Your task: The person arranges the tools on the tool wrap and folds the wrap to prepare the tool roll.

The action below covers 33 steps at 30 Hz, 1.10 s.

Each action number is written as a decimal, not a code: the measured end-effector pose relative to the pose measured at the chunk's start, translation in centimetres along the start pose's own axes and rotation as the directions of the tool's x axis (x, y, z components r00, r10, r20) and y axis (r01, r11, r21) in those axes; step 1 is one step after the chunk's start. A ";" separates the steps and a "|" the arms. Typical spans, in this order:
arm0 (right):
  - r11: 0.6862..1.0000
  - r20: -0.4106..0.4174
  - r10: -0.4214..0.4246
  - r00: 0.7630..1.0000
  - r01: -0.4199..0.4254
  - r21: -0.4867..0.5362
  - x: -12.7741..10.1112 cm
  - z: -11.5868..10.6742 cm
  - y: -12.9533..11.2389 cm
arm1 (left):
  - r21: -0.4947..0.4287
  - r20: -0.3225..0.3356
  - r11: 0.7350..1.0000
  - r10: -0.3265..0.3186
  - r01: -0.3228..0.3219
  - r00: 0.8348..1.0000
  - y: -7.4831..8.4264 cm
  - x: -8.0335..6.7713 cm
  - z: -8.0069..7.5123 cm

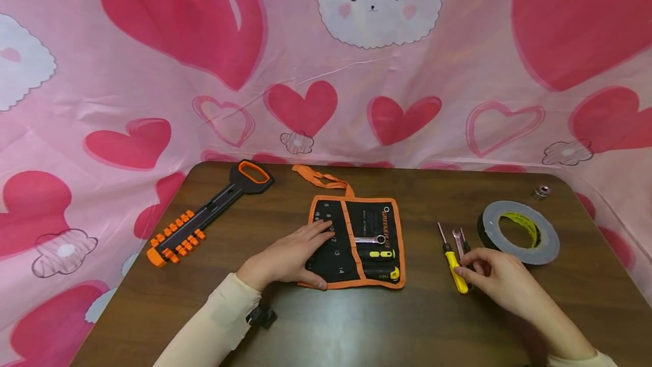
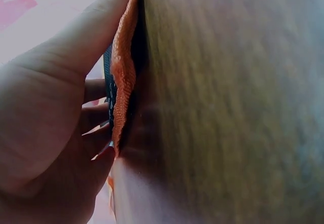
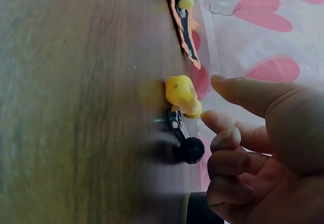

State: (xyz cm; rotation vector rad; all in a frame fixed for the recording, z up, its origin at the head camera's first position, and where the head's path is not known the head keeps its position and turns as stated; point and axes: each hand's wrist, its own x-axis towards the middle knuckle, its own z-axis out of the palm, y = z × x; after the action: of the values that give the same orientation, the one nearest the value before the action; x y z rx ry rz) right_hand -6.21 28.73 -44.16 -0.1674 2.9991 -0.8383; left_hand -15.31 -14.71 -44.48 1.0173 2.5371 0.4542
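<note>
My left hand (image 1: 287,255) rests flat on the left half of a black tool pouch (image 1: 374,217) with orange trim. Its fingers lie extended over the numbered slots, thumb along the near orange edge (image 2: 124,67). In the pouch's right half sit a silver wrench (image 1: 369,239) and yellow-and-black tools (image 1: 382,254). Over at the right, my right hand (image 1: 501,281) hovers beside a yellow-handled screwdriver (image 1: 455,272), a small wrench (image 1: 457,240) and a black-ended tool (image 3: 191,150). Thumb and index finger stand apart near the yellow handle (image 3: 179,92); the other fingers are bent.
A roll of grey tape (image 1: 547,237) lies just beyond my right hand, with a small metal socket (image 1: 542,191) behind it. At the left lies a black holder with orange clips (image 1: 214,208). An orange strap (image 1: 326,180) trails behind the pouch. Heart-patterned cloth (image 1: 351,72) surrounds the table.
</note>
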 end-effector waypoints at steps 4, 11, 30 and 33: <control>1.000 0.012 0.012 1.000 -0.011 -0.011 0.1 0.2 0.1 | -0.003 0.004 1.000 0.003 -0.003 1.000 0.1 0.0 0.0; 1.000 -0.018 -0.016 1.000 0.015 -0.007 0.4 1.2 1.1 | 0.002 0.008 1.000 0.003 -0.003 1.000 0.1 0.0 0.0; 0.993 0.048 0.114 0.992 -0.112 -0.042 1.3 0.9 0.4 | -0.023 0.017 1.000 -0.015 0.015 1.000 -0.1 0.0 0.0; 0.992 0.048 0.119 0.992 -0.118 -0.035 1.3 0.5 0.0 | -0.020 0.014 1.000 -0.010 0.010 1.000 -0.1 0.0 -0.1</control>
State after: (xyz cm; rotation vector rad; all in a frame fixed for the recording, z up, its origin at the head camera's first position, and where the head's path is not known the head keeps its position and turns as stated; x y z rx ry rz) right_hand -7.44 28.36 -44.57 -0.0105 2.9425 -0.7632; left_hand -15.47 -14.80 -44.43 0.9971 2.5193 0.4671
